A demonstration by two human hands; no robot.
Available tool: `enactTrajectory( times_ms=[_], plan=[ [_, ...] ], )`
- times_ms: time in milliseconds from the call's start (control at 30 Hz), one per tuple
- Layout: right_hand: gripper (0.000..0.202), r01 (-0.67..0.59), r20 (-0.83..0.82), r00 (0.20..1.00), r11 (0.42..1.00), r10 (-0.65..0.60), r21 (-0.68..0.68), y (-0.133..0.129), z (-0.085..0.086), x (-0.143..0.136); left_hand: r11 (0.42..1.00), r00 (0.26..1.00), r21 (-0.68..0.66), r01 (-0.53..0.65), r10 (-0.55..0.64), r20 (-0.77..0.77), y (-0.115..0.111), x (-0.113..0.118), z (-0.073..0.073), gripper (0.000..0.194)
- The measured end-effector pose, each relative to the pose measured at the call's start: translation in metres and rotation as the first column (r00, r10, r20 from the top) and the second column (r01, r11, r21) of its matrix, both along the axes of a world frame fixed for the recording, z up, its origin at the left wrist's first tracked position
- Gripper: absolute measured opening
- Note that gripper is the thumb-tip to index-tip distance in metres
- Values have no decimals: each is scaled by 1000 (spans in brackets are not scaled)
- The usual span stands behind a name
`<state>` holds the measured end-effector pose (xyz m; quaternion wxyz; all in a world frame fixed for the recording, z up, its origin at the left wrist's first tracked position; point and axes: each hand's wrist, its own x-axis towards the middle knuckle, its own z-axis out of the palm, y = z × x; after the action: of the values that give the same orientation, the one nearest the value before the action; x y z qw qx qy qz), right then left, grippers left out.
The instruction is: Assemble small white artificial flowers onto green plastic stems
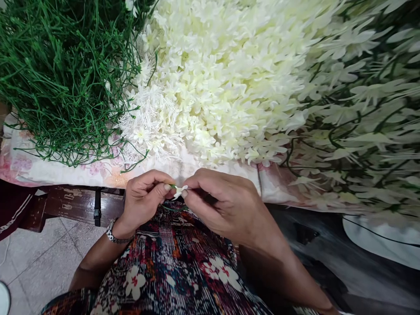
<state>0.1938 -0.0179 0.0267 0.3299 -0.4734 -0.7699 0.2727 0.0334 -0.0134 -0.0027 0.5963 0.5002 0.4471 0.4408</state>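
Note:
My left hand [147, 197], with a watch [114, 232] on its wrist, pinches a thin green stem near the table's front edge. My right hand [223, 201] grips a small white flower [179, 191] between thumb and forefinger, where it meets the stem. Both hands are almost touching, above my lap. Beyond them lie a heap of green plastic stems [68, 78] at the left, a small pile of white thread-like pieces [151, 118], and a large heap of cream-white petals [229, 83] in the middle.
A flowered cloth [75, 175] covers the table. Finished-looking white flowers on green stems [354, 113] spread over the right side and its front edge. A dark wooden frame [72, 203] shows below the cloth at left. At lower right is a white round object [380, 240].

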Motion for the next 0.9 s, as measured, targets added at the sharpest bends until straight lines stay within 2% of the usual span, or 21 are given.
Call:
enactTrajectory(
  times_ms=[133,267,500,633,733,900],
  plan=[
    [11,-24,-16,1000,999,24,-25,1,1,1,987,987,159,29,-3,-158,0,-1,3,8],
    [10,-52,-16,999,997,51,-54,2,0,2,949,953,293,117,-24,-301,2,-3,6,11],
    [11,-56,-14,998,993,55,-100,1,-3,3,818,881,502,282,-13,-473,5,-7,2,16],
    [10,-37,-10,999,996,37,-78,-2,-11,2,767,842,550,330,23,-538,7,-8,-1,16],
    [8,-22,-9,1000,999,21,-25,-5,-19,0,747,845,573,337,28,-534,9,-9,-5,15],
    [6,5,-45,999,1000,-5,1,-7,-29,-2,749,853,578,324,32,-520,10,-7,-10,17]
  ],
)
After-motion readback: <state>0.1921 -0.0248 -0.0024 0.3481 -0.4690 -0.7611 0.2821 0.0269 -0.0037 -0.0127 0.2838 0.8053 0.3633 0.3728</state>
